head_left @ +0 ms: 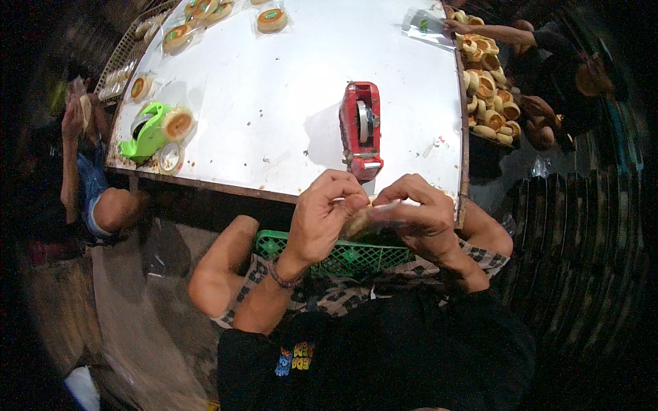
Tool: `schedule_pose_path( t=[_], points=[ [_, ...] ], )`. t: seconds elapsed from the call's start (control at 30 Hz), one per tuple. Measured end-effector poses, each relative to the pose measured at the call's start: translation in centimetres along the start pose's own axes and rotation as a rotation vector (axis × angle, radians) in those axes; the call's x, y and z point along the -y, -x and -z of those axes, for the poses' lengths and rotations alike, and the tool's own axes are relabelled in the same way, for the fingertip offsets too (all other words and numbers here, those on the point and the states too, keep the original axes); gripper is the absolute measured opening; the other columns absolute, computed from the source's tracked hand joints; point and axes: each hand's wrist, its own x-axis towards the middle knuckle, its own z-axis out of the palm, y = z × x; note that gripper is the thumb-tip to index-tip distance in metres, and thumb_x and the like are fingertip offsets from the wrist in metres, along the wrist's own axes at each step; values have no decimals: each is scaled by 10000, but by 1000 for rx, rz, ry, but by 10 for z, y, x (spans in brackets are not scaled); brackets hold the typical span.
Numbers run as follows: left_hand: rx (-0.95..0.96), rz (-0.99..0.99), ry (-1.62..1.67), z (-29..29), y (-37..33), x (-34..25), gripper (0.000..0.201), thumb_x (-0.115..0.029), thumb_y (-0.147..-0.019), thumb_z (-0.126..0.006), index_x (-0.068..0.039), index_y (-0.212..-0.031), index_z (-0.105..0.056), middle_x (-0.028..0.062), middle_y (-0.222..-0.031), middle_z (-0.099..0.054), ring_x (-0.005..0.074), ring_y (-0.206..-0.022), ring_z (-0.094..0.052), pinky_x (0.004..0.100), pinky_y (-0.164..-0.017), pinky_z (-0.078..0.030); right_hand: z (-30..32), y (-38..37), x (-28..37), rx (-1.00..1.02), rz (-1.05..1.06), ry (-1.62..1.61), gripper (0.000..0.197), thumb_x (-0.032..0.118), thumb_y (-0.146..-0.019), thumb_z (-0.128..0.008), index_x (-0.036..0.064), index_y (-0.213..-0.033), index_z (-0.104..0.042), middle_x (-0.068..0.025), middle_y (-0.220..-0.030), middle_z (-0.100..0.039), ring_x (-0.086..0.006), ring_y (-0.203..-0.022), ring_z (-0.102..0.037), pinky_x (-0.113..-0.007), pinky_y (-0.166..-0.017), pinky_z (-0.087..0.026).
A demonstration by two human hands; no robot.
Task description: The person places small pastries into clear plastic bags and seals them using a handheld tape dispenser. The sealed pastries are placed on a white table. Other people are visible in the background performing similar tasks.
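At the table's near edge, my left hand (322, 216) and my right hand (421, 216) are close together, fingers and thumbs pinched. Between them is a clear plastic bag with a pale tan bun (356, 225) inside, mostly hidden behind the fingers and blurred. Both hands grip the bag's upper part. Just beyond my fingertips stands a red tape dispenser (361, 130) with a roll of tape in it. Below the hands, between my knees, a green plastic crate (336, 259) shows its mesh side.
On the white table (274, 103) lie several bagged buns (272, 20) and a green tape dispenser (145, 133) beside a tape roll (170, 157). Unwrapped buns (488, 89) are heaped at right, where a person's hand (458, 27) holds a bag. Another person (89, 137) sits at left.
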Motion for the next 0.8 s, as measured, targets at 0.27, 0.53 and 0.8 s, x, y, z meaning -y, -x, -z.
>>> schedule_pose_path(
  t=[0.27, 0.53, 0.8],
  points=[
    [-90, -135, -251, 0, 6, -22, 235, -141, -807, -841, -44, -1016, -798, 127, -1110, -706, 258, -1022, -711, 378, -935, -559, -8, 6, -13, -125, -322, -291, 338, -88, -847, -765, 18, -959, -464, -132, -914, -706, -180, -902, -731, -301, -763, -621],
    [-124, -124, -216, -5, 3, -19, 202, 13, -850, -761, 12, -1051, -775, 118, -1023, -786, 163, -1003, -721, 462, -1072, -475, -7, 3, -11, -60, -105, -141, 347, -38, -655, -764, 129, -959, -747, -51, -854, -673, -264, -815, -617, -375, -764, -486],
    [-110, -428, -454, -5, 2, -17, 267, -19, -814, -785, -24, -1081, -768, 128, -1013, -776, 273, -923, -759, 520, -1106, -442, -13, 11, -5, -191, -128, -25, 447, -67, -674, -745, 131, -1073, -779, -49, -828, -670, -252, -767, -621, -358, -686, -504]
  ],
)
